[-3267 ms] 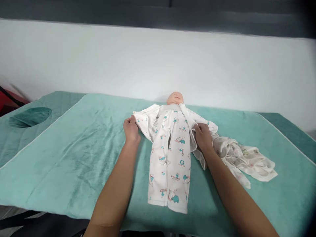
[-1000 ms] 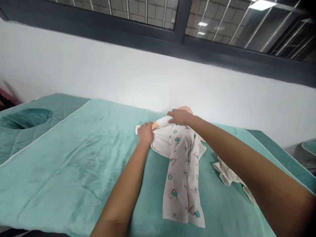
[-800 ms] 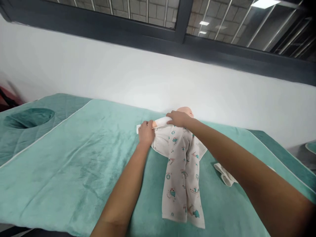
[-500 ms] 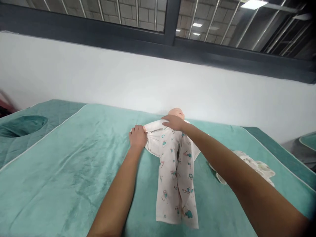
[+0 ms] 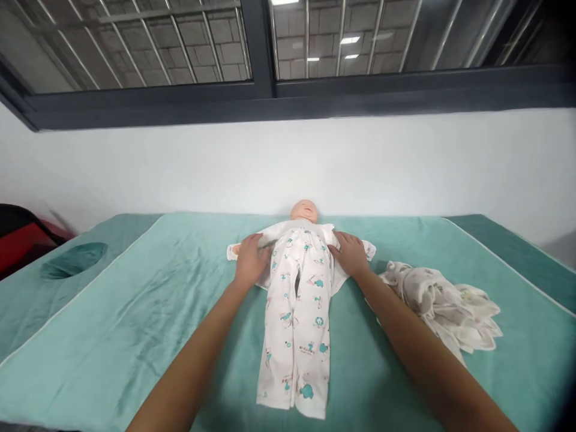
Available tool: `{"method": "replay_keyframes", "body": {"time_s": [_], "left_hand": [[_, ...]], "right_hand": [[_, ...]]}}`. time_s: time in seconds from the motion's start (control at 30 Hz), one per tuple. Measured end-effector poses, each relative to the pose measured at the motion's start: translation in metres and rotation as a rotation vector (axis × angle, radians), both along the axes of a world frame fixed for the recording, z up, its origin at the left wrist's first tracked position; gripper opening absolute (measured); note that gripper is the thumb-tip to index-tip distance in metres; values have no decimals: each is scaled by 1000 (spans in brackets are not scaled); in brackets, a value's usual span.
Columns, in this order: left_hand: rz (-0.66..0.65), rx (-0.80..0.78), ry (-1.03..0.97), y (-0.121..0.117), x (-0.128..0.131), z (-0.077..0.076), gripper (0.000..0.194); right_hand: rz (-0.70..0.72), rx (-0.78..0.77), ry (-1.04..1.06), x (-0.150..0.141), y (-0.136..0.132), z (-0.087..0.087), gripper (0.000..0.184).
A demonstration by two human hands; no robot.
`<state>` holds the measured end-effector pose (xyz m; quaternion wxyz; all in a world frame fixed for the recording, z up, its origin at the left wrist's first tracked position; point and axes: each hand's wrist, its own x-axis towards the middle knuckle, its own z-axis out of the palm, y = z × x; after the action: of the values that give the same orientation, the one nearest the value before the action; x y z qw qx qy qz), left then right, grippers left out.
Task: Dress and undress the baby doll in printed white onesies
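Note:
A baby doll (image 5: 304, 210) lies on its back on the teal towel (image 5: 135, 312), head toward the wall. It wears a white romper (image 5: 297, 312) printed with small teal animals, legs pointing at me. My left hand (image 5: 250, 259) lies flat on the romper's left side by the sleeve. My right hand (image 5: 351, 253) rests with fingers stretched out on the romper's right side near the doll's chest. Neither hand grips the cloth.
A crumpled white printed cloth (image 5: 443, 303) lies on the towel to the right of the doll. A round face hole (image 5: 74, 259) is in the darker bed cover at left. A white wall and dark-framed window stand behind.
My right hand came off the doll's left shoulder and moved across to its right side. My left hand let go of the sleeve cuff and flattened. The doll now lies straight.

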<state>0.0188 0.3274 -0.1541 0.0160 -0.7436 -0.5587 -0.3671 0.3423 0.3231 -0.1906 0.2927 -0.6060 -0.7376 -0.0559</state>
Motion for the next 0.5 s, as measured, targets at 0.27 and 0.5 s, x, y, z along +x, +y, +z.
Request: {"method": "replay_keyframes", "body": {"time_s": [0.27,0.5], "left_hand": [[-290,-203,513,21,137,62,41],[-205,-364,756,48,170,70,57]], "right_hand": [[-5,-15,35,9,14,3,25],[-51,-26,139,14,16,6,14]]}}
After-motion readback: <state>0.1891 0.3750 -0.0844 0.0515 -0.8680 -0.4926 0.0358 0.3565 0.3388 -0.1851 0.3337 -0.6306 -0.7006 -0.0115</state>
